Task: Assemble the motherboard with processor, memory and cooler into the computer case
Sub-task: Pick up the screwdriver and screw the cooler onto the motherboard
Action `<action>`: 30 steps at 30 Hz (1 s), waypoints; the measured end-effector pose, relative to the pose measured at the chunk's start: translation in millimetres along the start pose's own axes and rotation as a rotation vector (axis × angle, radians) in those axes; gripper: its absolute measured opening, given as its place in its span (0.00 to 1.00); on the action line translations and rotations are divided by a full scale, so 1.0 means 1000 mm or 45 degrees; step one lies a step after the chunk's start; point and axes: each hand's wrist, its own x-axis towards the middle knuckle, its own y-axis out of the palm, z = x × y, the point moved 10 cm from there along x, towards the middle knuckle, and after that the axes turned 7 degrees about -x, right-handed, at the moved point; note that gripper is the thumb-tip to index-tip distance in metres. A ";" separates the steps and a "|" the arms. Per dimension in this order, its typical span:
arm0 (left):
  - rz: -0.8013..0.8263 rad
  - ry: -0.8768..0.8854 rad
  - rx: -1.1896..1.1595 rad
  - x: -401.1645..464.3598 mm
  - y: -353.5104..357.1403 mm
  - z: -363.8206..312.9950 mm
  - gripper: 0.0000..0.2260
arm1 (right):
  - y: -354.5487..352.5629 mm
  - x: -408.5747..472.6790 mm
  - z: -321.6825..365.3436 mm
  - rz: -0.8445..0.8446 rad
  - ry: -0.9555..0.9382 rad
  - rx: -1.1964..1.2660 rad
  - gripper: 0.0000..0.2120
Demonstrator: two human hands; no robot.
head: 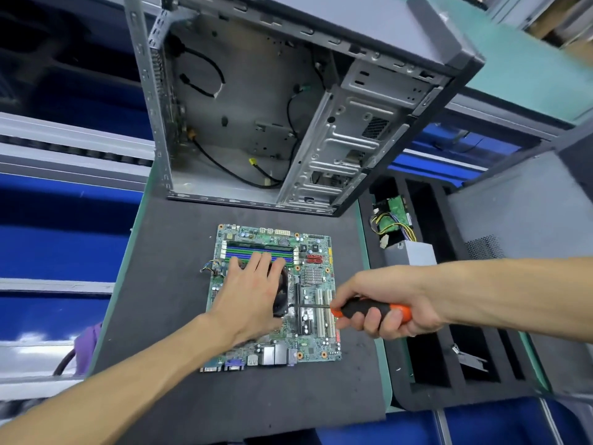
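Your left hand [248, 289] lies flat on the cooler [281, 295], fingers straight and spread, palm pressing down, gripping nothing. The cooler sits on the motherboard [316, 343], mostly hidden under your palm; only its dark right edge shows.

Your right hand [390, 301] is curled round the orange-and-black handle of a screwdriver [369, 311], fingers wrapped underneath. The thin shaft points left, low over the board, tip at the cooler's right edge. Can't tell if the tip sits in a screw.

The motherboard lies flat on the dark foam mat [167, 284], port side toward you. A memory stick [256, 245] is seated in the slots [260, 252], just beyond your left fingertips. A small bundle of wires [210, 264] sticks out at the board's left edge.

The computer case [288, 101] stands open beyond the board, at the mat's far edge, open side facing you. Black cables [231, 168] hang loose inside; the drive cage [346, 146] is on its right.

To the right, a black foam tray [401, 399] holds a grey power supply [409, 253] with coloured wiring and a green circuit board [396, 210] behind it. A metal bracket [468, 359] lies in a nearer slot.
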 end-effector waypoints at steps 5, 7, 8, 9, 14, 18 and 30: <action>0.040 -0.010 0.030 0.001 0.001 0.001 0.44 | -0.013 -0.010 0.039 -0.357 -0.329 -0.797 0.14; 0.037 -0.010 0.023 0.002 0.001 0.001 0.44 | -0.013 -0.025 0.062 -0.668 -0.520 -1.508 0.16; 0.034 -0.009 0.020 0.002 0.001 0.002 0.44 | -0.008 -0.034 0.070 -0.825 -0.615 -1.876 0.15; 0.036 -0.010 0.020 0.002 0.002 0.002 0.44 | 0.001 -0.041 0.074 -0.958 -0.713 -2.208 0.13; 0.030 -0.007 0.014 0.002 0.002 0.000 0.42 | 0.038 -0.041 0.081 -0.902 -0.970 -2.691 0.08; 0.021 -0.012 -0.014 0.002 0.003 -0.001 0.41 | -0.003 -0.022 0.082 -0.872 -0.591 -1.909 0.14; 0.003 0.048 0.007 0.004 -0.001 -0.007 0.37 | 0.011 0.010 -0.008 0.213 0.141 0.426 0.14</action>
